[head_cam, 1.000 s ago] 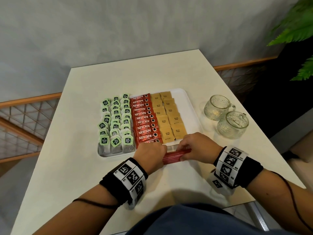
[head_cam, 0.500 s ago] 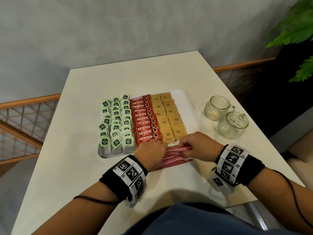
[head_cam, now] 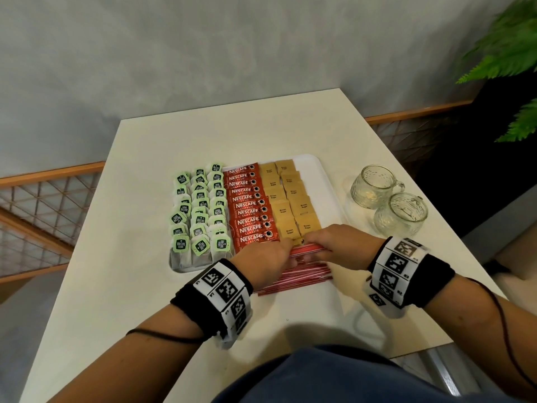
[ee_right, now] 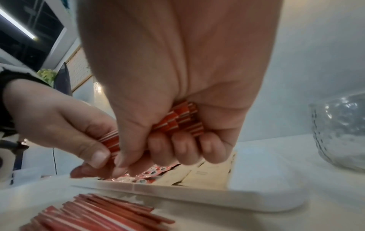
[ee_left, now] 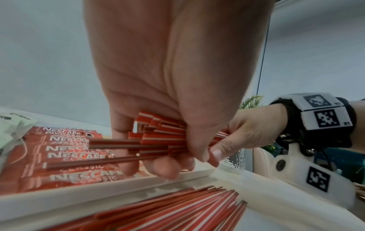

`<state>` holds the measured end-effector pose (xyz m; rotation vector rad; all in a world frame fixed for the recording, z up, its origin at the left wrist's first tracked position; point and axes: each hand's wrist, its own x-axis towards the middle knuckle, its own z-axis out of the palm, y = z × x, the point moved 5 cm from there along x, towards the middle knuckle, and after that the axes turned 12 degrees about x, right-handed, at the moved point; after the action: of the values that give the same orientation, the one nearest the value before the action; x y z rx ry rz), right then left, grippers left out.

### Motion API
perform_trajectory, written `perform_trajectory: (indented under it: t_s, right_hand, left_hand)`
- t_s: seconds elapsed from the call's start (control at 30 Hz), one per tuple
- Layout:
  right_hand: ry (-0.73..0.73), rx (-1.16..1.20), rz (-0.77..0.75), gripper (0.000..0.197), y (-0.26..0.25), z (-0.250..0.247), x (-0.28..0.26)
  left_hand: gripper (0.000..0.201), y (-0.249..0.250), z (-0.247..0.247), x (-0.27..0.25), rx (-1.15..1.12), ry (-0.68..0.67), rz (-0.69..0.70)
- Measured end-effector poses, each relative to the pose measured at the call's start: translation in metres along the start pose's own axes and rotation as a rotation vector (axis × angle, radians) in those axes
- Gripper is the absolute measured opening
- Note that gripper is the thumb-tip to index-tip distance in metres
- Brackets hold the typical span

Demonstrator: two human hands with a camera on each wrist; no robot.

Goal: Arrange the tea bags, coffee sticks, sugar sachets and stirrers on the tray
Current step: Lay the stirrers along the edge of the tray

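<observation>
A white tray (head_cam: 329,187) holds rows of green-tagged tea bags (head_cam: 200,210), red coffee sticks (head_cam: 250,210) and brown sugar sachets (head_cam: 290,205). Both hands hold one bundle of red-and-white stirrers (head_cam: 311,248) over the tray's near edge. My left hand (head_cam: 267,257) grips its left end (ee_left: 158,137), with a few stirrers poking out past the fingers. My right hand (head_cam: 340,245) grips the right end (ee_right: 179,121). More stirrers (head_cam: 299,277) lie loose on the table in front of the tray (ee_left: 177,207) (ee_right: 94,214).
Two patterned glass cups (head_cam: 374,186) (head_cam: 401,218) stand on the table to the right of the tray; one shows in the right wrist view (ee_right: 339,131). A fern (head_cam: 505,56) hangs at the far right. The table's near edge is close to my body.
The bundle has split: part stays gripped in both hands and has risen to the tray's near edge, while the rest now lies fanned out on the table below.
</observation>
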<state>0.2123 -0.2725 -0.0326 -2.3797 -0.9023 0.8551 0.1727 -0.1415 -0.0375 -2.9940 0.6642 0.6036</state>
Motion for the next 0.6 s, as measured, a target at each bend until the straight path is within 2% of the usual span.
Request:
perform_trajectory:
  t_s: [0.1, 0.2, 0.27, 0.3, 0.33, 0.4, 0.43, 0.5, 0.6]
  right_hand:
    - [0.034, -0.152, -0.003, 0.031, -0.005, -0.007, 0.002]
    - [0.044, -0.179, 0.003, 0.029, -0.006, -0.010, 0.004]
    - [0.172, -0.127, -0.027, 0.032, -0.004, -0.023, 0.004]
    - [0.274, -0.100, -0.037, 0.045, -0.001, -0.033, 0.003]
    - [0.378, -0.078, -0.032, 0.068, 0.003, -0.043, 0.000]
    - [0.530, -0.007, -0.012, 0.117, 0.008, -0.057, -0.003]
    - [0.568, 0.048, -0.012, 0.132, 0.008, -0.060, -0.004]
    - [0.559, 0.137, -0.036, 0.145, 0.005, -0.056, -0.003]
    - [0.494, 0.148, -0.102, 0.148, -0.008, -0.038, 0.000]
  left_hand:
    - [0.038, 0.000, 0.000, 0.004, -0.100, -0.010, -0.011]
    - [0.033, 0.000, -0.004, 0.006, -0.139, -0.013, -0.014]
    - [0.025, -0.001, -0.009, 0.007, -0.161, 0.021, -0.002]
    - [0.020, -0.003, -0.010, 0.009, -0.240, 0.039, -0.004]
    - [0.016, -0.006, -0.010, 0.010, -0.375, 0.060, -0.020]
    - [0.018, -0.014, -0.010, 0.011, -0.760, 0.130, -0.111]
    - [0.022, -0.017, -0.010, 0.012, -0.964, 0.183, -0.169]
    - [0.029, -0.023, -0.010, 0.016, -1.281, 0.284, -0.265]
    - [0.033, -0.024, -0.011, 0.023, -1.548, 0.334, -0.328]
